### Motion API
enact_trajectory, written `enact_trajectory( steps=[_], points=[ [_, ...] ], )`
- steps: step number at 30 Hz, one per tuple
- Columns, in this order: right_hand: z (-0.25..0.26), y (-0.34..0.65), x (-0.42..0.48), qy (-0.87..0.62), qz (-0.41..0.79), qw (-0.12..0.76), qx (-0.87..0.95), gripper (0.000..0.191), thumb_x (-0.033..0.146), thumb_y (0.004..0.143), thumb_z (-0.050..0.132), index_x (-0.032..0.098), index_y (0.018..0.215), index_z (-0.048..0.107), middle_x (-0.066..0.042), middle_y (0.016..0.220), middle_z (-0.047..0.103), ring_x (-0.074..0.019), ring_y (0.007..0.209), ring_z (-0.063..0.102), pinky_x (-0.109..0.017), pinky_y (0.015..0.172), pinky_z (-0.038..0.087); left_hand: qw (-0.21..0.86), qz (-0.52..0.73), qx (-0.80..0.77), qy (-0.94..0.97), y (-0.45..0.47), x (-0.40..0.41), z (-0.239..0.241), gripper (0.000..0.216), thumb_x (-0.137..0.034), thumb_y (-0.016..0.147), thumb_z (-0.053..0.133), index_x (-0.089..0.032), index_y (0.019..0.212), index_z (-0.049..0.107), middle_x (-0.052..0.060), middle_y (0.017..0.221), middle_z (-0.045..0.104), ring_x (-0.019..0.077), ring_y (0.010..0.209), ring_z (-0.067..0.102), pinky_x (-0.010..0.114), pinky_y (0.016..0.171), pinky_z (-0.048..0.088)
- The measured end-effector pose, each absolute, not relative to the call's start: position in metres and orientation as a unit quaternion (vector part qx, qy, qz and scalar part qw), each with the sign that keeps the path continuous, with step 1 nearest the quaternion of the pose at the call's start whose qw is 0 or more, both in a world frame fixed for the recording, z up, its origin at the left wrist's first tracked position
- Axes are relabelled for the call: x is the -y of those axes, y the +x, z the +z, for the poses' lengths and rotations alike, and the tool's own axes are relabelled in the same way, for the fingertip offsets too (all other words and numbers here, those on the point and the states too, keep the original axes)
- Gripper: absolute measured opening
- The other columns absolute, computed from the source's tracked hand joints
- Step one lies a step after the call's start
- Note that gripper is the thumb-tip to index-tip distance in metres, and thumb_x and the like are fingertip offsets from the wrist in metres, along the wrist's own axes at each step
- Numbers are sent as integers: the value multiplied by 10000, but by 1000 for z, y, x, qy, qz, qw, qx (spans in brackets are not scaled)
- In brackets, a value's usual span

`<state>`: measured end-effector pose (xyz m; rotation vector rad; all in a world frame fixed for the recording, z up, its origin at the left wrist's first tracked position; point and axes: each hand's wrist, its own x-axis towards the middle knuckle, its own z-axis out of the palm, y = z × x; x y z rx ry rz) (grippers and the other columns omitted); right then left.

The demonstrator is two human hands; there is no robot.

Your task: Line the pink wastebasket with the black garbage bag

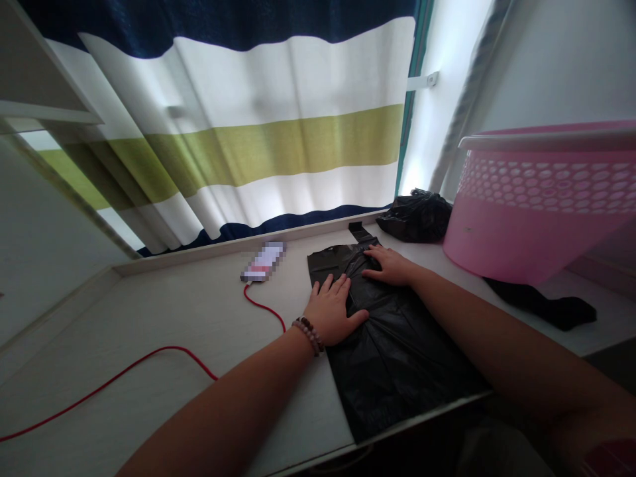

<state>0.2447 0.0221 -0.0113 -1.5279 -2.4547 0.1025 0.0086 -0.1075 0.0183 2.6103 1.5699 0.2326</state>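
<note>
A black plastic bag [392, 351] lies spread flat on the white tabletop, reaching to the front edge, with creases running across its middle. My left hand [332, 311] rests on the bag's left side, fingers stretched out and thumb apart; a bead bracelet is on that wrist. Near the bag's far end, my right hand [390, 265] lies on the plastic with its fingers extended. One strap-like handle of the bag sticks out beyond the right hand toward the back. Neither hand grasps anything.
A phone [263, 262] with a red cable [169, 346] lies left of the bag. Behind to the right sit a bunched black plastic bag [417, 215] and a pink basket [521, 238], with a black cloth item [546, 306] beneath. A striped curtain [278, 152] hangs at the back.
</note>
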Motion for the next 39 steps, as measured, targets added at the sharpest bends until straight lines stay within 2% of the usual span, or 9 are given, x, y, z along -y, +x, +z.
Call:
enact_trajectory(
  steps=[2, 5, 7, 12, 18, 24, 39],
  points=[
    [-11, 245, -22, -527, 38, 122, 840, 776, 662, 815, 495, 204, 1434, 397, -108, 1522, 267, -292, 1408, 242, -458, 1159, 188, 43, 76, -514, 853, 9, 108, 19, 865, -757, 830, 261, -203, 1494, 254, 33, 1574, 170, 308, 1445, 104, 509, 1167, 117],
    [-12, 245, -25, -535, 40, 118, 836, 601, 503, 904, 430, 214, 1430, 401, -89, 1524, 268, -263, 1415, 233, -452, 1158, 189, 44, 72, -516, 853, 9, 108, 20, 864, -754, 829, 267, -200, 1492, 257, 32, 1574, 173, 309, 1444, 107, 511, 1168, 114],
    [-14, 245, -27, -536, 40, 116, 835, 550, 439, 924, 402, 221, 1430, 399, -79, 1526, 267, -249, 1418, 229, -451, 1157, 190, 45, 72, -515, 853, 9, 108, 20, 864, -754, 829, 266, -199, 1491, 258, 31, 1574, 172, 308, 1445, 105, 510, 1168, 115],
    [-14, 245, -26, -528, 33, 122, 840, 614, 527, 896, 432, 216, 1424, 407, -89, 1523, 270, -261, 1412, 242, -448, 1154, 200, 42, 74, -517, 852, 9, 107, 19, 830, -724, 845, 273, -197, 1486, 271, 34, 1572, 180, 309, 1441, 121, 512, 1165, 124],
    [-13, 244, -24, -530, 35, 126, 838, 606, 517, 895, 441, 215, 1419, 412, -92, 1517, 284, -257, 1412, 241, -443, 1159, 194, 38, 68, -521, 850, 9, 107, 17, 699, -574, 888, 306, -208, 1484, 274, 18, 1569, 193, 288, 1444, 121, 504, 1164, 137],
    [-13, 245, -25, -531, 34, 122, 838, 610, 518, 893, 448, 217, 1422, 412, -88, 1520, 278, -262, 1413, 239, -447, 1155, 208, 37, 67, -519, 851, 9, 106, 17, 680, -462, 863, 351, -202, 1486, 273, 12, 1565, 208, 279, 1440, 134, 502, 1167, 137],
    [-14, 246, -27, -528, 34, 122, 840, 613, 524, 892, 445, 215, 1421, 414, -90, 1514, 292, -262, 1411, 246, -452, 1154, 203, 45, 63, -513, 855, 9, 106, 19, 704, -430, 830, 371, -188, 1485, 278, 23, 1566, 204, 289, 1439, 130, 508, 1165, 128]
  ],
)
